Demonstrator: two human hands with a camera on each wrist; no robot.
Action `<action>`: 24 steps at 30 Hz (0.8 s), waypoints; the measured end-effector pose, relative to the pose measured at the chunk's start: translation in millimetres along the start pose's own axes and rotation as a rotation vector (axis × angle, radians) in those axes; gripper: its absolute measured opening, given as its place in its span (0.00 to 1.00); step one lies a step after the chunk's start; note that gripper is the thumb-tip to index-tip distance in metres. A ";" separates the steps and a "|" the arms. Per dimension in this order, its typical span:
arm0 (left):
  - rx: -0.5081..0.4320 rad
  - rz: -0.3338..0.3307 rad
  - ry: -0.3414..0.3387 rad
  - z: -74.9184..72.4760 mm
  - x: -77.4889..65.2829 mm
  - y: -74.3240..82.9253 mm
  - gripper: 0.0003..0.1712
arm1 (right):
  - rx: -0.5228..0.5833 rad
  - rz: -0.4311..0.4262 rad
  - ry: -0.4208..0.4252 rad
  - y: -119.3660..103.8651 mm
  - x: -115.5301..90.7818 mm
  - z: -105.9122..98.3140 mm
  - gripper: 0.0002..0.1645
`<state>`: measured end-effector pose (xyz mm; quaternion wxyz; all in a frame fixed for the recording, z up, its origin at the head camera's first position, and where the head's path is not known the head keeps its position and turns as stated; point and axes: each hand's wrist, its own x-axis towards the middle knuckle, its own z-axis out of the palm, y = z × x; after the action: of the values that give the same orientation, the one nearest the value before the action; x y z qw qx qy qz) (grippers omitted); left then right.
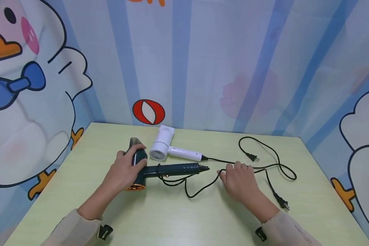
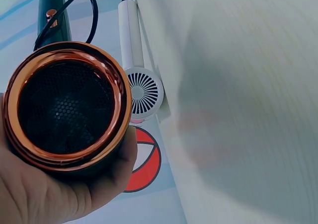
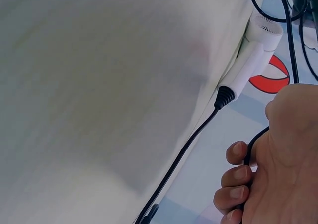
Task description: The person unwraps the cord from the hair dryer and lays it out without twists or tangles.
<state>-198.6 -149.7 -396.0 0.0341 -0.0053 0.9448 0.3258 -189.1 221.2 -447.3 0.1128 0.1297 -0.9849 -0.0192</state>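
Observation:
My left hand grips the barrel of a dark green hair dryer, whose handle points right. Its copper-rimmed air inlet faces the left wrist camera, with thumb and palm around the body. A black cord loops around the dryer's handle and runs right into my right hand. In the right wrist view the fingers of that hand curl round the cord. Just behind the dark dryer, a white hair dryer lies on the table, its handle also pointing right.
The white dryer's cord curves over the right side of the table and crosses the other cord. One plug lies toward the back, another plug nearer the front. A printed cartoon curtain stands behind the table.

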 end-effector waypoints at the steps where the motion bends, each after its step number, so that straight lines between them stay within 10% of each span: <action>1: -0.005 0.003 -0.001 -0.1 0.2 -0.4 0.28 | 0.000 0.003 -0.003 0.9 1.5 0.4 0.27; 24: -0.026 0.039 -0.034 2.9 0.7 -6.1 0.27 | 0.038 0.130 -0.094 8.5 29.0 -5.8 0.30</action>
<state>-198.9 -152.7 -402.1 0.0439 0.0183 0.9397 0.3387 -217.2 221.8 -434.7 0.0650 0.0666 -0.9957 0.0009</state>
